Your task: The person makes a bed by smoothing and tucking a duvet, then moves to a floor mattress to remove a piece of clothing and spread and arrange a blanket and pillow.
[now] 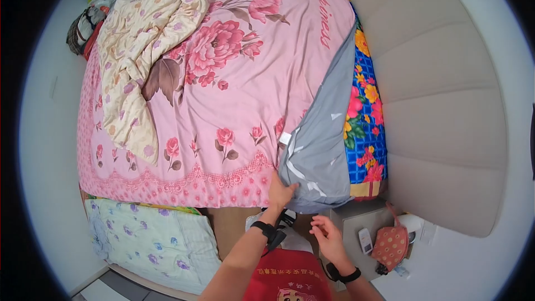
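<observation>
My left hand is at the near edge of the bed, its thumb stretched out to the right and apart from the index finger. It touches the pink floral bedsheet where that meets the grey sheet; some of its fingers are hidden. A small white tag shows along this border. My right hand hovers just off the bed's near right corner, fingers loosely bent and apart, with nothing visible in them. To the right of the grey sheet, a blue flowered mattress cover is exposed.
A cream quilt lies bunched on the bed's left side. The padded headboard rises at right. A bedside table holds a white remote and a dotted pouch. Pale floral bedding lies at lower left.
</observation>
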Motion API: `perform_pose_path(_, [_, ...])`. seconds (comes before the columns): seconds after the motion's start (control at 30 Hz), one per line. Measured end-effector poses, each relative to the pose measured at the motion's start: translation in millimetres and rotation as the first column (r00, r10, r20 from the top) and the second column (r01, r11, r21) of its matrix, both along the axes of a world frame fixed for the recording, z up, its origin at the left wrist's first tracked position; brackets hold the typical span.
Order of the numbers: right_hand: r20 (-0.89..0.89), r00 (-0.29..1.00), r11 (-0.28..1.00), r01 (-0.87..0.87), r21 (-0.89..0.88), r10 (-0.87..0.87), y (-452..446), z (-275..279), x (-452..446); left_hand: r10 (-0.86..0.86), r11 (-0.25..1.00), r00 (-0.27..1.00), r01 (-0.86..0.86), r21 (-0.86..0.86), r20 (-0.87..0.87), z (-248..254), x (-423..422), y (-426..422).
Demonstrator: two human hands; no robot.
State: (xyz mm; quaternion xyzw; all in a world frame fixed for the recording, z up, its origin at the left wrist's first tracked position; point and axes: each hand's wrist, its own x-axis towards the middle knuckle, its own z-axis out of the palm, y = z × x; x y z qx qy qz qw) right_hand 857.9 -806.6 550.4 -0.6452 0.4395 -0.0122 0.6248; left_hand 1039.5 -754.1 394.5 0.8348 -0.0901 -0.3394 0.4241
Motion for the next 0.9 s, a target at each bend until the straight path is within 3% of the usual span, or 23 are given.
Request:
perform_pose_path(0.07, [0.000, 1.000, 0.998, -0.007, -0.062, 0.007, -17.3, -8.9, 26.7, -0.079, 0.997, 0.994, 0.080, 0.017, -0.074, -2.4, -3.7, -2.4])
perform_pose_path(0.1, [-0.026, 0.999, 0.992, -0.034, -0.120, 0.031, -27.3, -16.6, 39.9, -0.137, 0.987, 0.983, 0.146, 0.066, -0.121, 24.6, -0.1, -8.4])
perform_pose_path(0.2, [-0.168, 0.986, 0.946, -0.051, -0.321, -0.004, -49.5, -25.7, 82.9, -0.334, 0.942, 0.942, 0.333, 0.039, 0.032, 32.2, -28.8, -13.8])
perform_pose_path(0.23, [-0.223, 0.974, 0.918, -0.055, -0.392, -0.037, -54.4, -28.2, 91.7, -0.543, 0.839, 0.838, 0.544, 0.009, -0.047, 37.9, -37.0, -16.0])
perform_pose_path(0.3, [-0.264, 0.964, 0.913, -0.081, -0.400, -0.030, -64.7, -44.9, 92.8, -0.857, 0.505, 0.485, 0.857, -0.103, -0.170, 64.3, -45.0, -20.2])
perform_pose_path(0.33, [-0.285, 0.958, 0.910, -0.098, -0.404, -0.023, -70.5, -60.2, 89.1, -0.825, 0.563, 0.549, 0.816, -0.129, -0.134, 65.6, -49.2, -18.7])
perform_pose_path(0.37, [-0.249, 0.963, 0.832, -0.050, -0.552, -0.107, -71.6, -92.7, 73.6, -0.786, 0.618, 0.610, 0.770, -0.158, -0.100, 66.4, -53.9, -16.0])
perform_pose_path(0.4, [-0.284, 0.943, 0.876, 0.017, -0.483, -0.175, -77.8, -108.6, 59.4, -0.739, 0.669, 0.670, 0.719, -0.189, -0.068, 68.1, -55.9, -14.8])
perform_pose_path(0.43, [-0.319, 0.917, 0.906, 0.092, -0.413, -0.238, -87.4, -120.0, 46.6, -0.785, 0.619, 0.612, 0.773, -0.137, -0.090, 72.9, -41.6, -19.2])
perform_pose_path(0.47, [-0.356, 0.887, 0.924, 0.171, -0.341, -0.296, -96.2, -130.6, 35.4, -0.676, 0.732, 0.736, 0.669, -0.126, -0.023, 68.9, -33.0, -21.6])
perform_pose_path(0.53, [-0.285, 0.934, 0.966, 0.162, -0.200, -0.216, -106.6, -150.5, 13.1, -0.407, 0.899, 0.907, 0.419, -0.125, 0.111, 61.1, -20.2, -23.4])
perform_pose_path(0.6, [-0.242, 0.959, 0.987, 0.127, -0.096, -0.146, -108.9, -152.7, 3.4, -0.238, 0.964, 0.875, 0.266, -0.007, 0.422, 57.8, 0.3, -40.1])
perform_pose_path(0.67, [-0.239, 0.968, 0.997, 0.065, -0.036, -0.072, -107.0, -130.8, 13.1, -0.172, 0.983, 0.925, 0.182, 0.003, 0.339, 35.4, 14.7, -58.1])
perform_pose_path(0.7, [-0.193, 0.976, 0.993, 0.083, -0.090, -0.099, -101.4, -132.1, 14.7, -0.137, 0.990, 0.945, 0.140, 0.011, 0.296, 26.9, 18.5, -64.3])
perform_pose_path(0.77, [-0.097, 0.984, 0.971, 0.127, -0.200, -0.149, -88.9, -137.2, 21.8, -0.147, 0.989, 0.989, 0.146, -0.025, -0.020, 23.1, 25.2, -76.7])
perform_pose_path(0.8, [-0.107, 0.987, 0.971, 0.095, -0.221, -0.121, -86.6, -122.5, 30.3, -0.152, 0.988, 0.971, 0.147, -0.038, -0.183, 22.3, 23.4, -82.4])
perform_pose_path(0.9, [-0.097, 0.991, 0.942, 0.052, -0.333, -0.089, -76.2, -80.7, 54.3, -0.214, 0.955, 0.831, 0.066, -0.291, -0.513, 49.9, 0.0, -97.9])
